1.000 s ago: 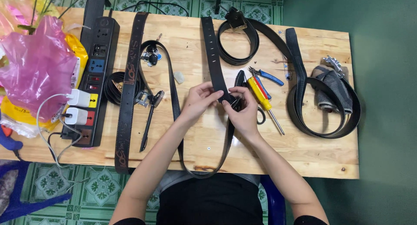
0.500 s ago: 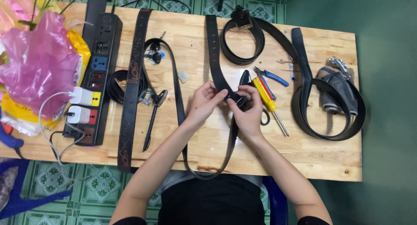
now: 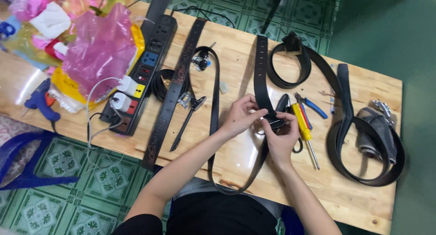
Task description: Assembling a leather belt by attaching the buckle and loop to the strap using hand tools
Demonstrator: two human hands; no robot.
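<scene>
Fingers (image 3: 249, 108) of left hand (image 3: 238, 118) and right hand (image 3: 280, 137) pinched black belt (image 3: 260, 76) at buckle (image 3: 275, 121), mid-table (image 3: 363, 203). Yellow screwdriver (image 3: 302, 128) lay just right of buckle; blue pliers (image 3: 311, 105) beside it; power strip (image 3: 145, 74) far left.

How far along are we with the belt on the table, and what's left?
Done: nothing on it looks finished.

In hand: the left hand and right hand pinch the black belt at a small black loop or buckle piece, mid-fitting by the look of it. Its strap trails off the table edge.

Left: seating that piece. The yellow screwdriver and blue pliers lie untouched.
</scene>
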